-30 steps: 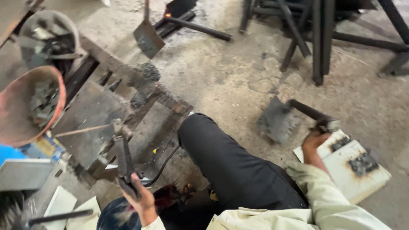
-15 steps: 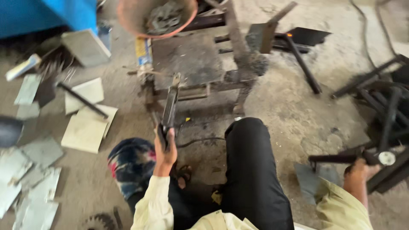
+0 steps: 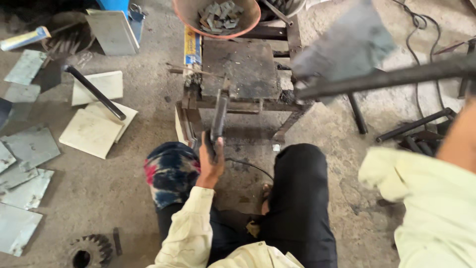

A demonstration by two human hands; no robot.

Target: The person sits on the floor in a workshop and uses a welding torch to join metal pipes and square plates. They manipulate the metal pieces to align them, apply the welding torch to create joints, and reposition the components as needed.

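My left hand (image 3: 210, 160) is closed around the lower end of a dark metal lever (image 3: 218, 115) that rises to the front edge of a low, rusty steel stand (image 3: 241, 67). A long dark rod (image 3: 396, 77) with a flat grey blade (image 3: 347, 47) at its end hangs blurred over the stand's right side. It runs off the right edge. Of my right arm only the pale sleeve (image 3: 426, 198) and bare forearm (image 3: 462, 141) show; the hand itself is out of frame. I sit on the floor with my dark-trousered knee (image 3: 300, 188) in front of the stand.
A rusty bowl (image 3: 187, 17) of small metal pieces sits at the stand's far edge. Grey plates (image 3: 29, 144), cream plates (image 3: 91, 131) and a black bar (image 3: 94, 92) lie on the left floor. A gear (image 3: 89, 250) lies bottom left, dark pipes (image 3: 416, 124) at right.
The rod with its blade has swung up from the floor at the right to over the stand. My left hand stays on the lever. The view has shifted toward the stand.
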